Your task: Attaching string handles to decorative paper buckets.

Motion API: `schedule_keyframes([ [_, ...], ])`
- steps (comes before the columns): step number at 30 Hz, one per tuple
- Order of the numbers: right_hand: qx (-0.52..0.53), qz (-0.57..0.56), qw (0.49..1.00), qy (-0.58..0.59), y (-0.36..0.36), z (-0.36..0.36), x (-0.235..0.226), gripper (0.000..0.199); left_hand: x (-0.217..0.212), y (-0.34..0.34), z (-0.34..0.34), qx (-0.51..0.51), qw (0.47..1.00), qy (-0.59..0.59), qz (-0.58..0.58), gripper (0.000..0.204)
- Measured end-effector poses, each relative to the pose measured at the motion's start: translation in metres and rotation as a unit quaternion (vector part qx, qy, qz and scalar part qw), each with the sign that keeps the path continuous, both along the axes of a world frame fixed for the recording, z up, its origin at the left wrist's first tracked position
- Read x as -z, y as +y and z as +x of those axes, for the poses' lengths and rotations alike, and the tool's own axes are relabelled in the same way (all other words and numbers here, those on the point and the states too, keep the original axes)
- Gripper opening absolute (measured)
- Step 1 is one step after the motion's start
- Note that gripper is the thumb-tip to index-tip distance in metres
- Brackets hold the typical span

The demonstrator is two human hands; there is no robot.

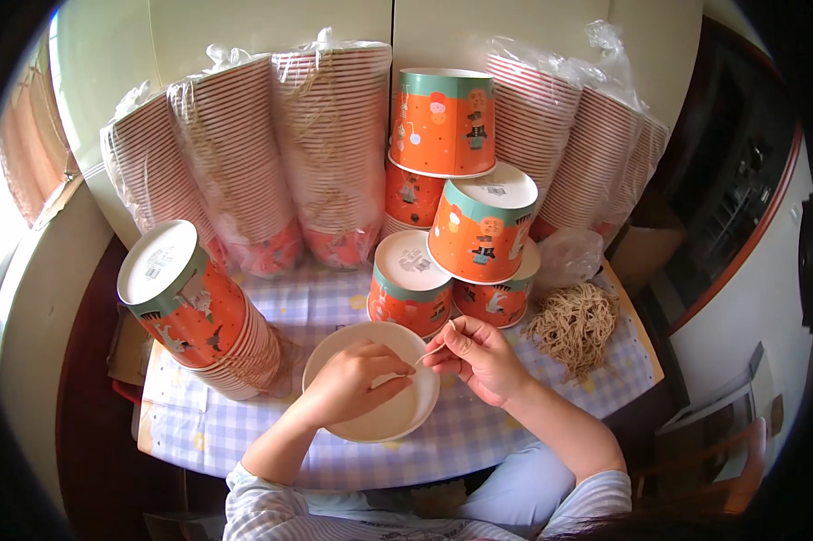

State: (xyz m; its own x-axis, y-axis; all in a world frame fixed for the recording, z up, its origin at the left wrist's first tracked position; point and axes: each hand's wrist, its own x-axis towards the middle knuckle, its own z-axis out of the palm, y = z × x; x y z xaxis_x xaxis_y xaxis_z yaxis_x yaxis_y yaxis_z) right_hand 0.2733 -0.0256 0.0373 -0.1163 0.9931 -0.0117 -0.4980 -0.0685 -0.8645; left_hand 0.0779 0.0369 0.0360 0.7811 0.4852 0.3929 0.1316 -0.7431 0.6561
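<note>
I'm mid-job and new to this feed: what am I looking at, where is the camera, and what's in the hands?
This is one fisheye picture from a camera on a person's head, looking down at their own bare hands. The left hand steadies a pale paper bowl on a checked tablecloth. The right hand pinches a thin strand over the bowl. Around them: upside-down orange printed tubs, a nested stack lying on its side, bagged tub stacks behind, and a pile of tan strands.
</note>
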Motion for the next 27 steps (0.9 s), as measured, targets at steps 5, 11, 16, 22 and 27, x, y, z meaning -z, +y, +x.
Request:
schedule_keyframes([
  [5, 0.009, -0.018, 0.998, -0.055, -0.002, 0.002, 0.002, 0.018, -0.002, -0.002, 0.0, -0.024, 1.0, 0.002, 0.014, 0.009],
  [11, 0.297, 0.329, 0.738, -0.508, 0.003, 0.005, 0.018, 0.036, -0.002, -0.003, 0.0, -0.07, 0.989, 0.015, 0.127, 0.008],
  [16, 0.016, 0.276, 0.851, -0.446, -0.009, -0.016, 0.016, 0.044, -0.002, -0.01, 0.0, -0.068, 0.982, 0.019, 0.174, 0.008],
  [22, 0.017, 0.234, 0.846, -0.479, -0.01, -0.015, 0.018, 0.026, -0.003, -0.013, 0.001, -0.078, 0.978, 0.012, 0.193, 0.01],
  [27, 0.059, 0.3, 0.808, -0.504, -0.007, -0.01, 0.015, 0.01, 0.001, -0.013, 0.003, -0.08, 0.978, 0.001, 0.193, 0.009],
])
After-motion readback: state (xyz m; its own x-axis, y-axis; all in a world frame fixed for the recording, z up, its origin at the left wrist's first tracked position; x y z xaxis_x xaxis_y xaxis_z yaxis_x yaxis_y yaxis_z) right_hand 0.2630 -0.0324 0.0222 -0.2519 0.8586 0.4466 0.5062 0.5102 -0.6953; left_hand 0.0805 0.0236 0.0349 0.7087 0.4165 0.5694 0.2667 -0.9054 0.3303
